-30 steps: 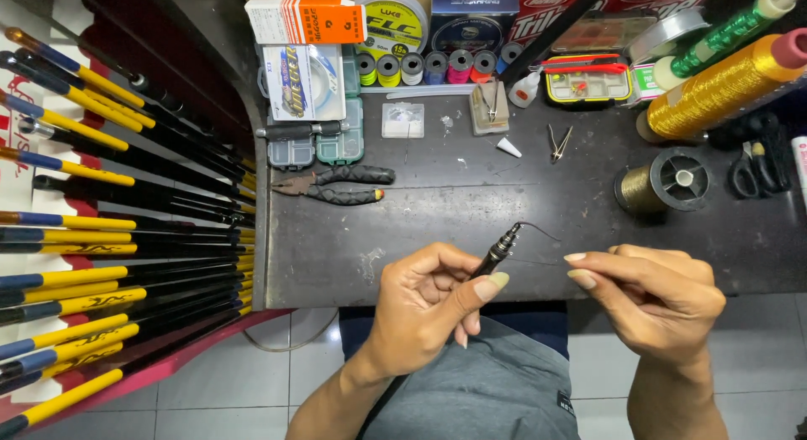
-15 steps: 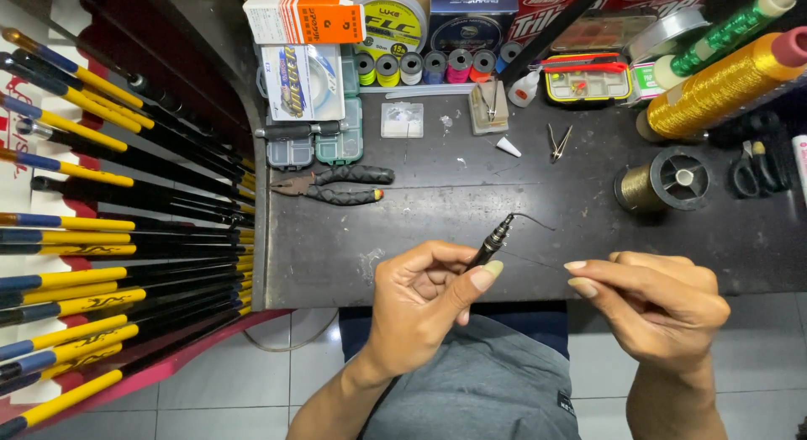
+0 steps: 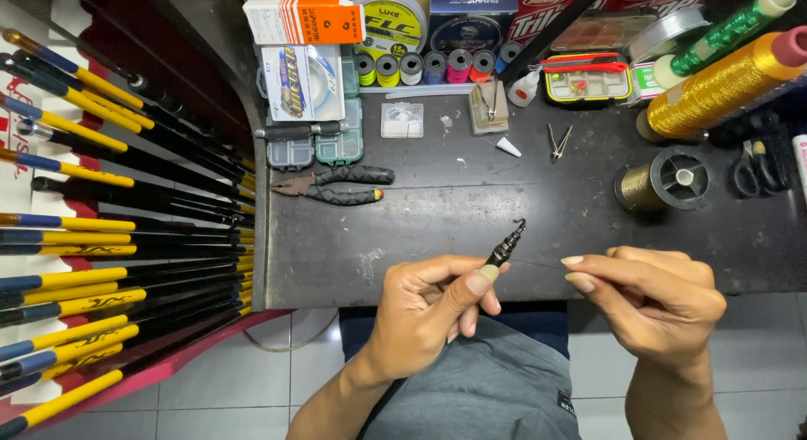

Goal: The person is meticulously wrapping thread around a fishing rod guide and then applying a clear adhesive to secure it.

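Tapering black ribbed rod tip (image 3: 508, 246), upward-tilted

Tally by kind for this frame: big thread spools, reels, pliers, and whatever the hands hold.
Large cone spools of metallic thread, one gold and one green: 2
Low black reel of bronze thread: 1
Black-handled pliers: 1
Thin black tapered rod piece, pinched by the left hand: 1
Total: 5

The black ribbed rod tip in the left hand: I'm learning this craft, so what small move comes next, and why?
Probably bring the right hand closer to the black ribbed rod tip pinched in the left hand: its pinched fingertips sit apart from the tip, with a faint thread seemingly between them.
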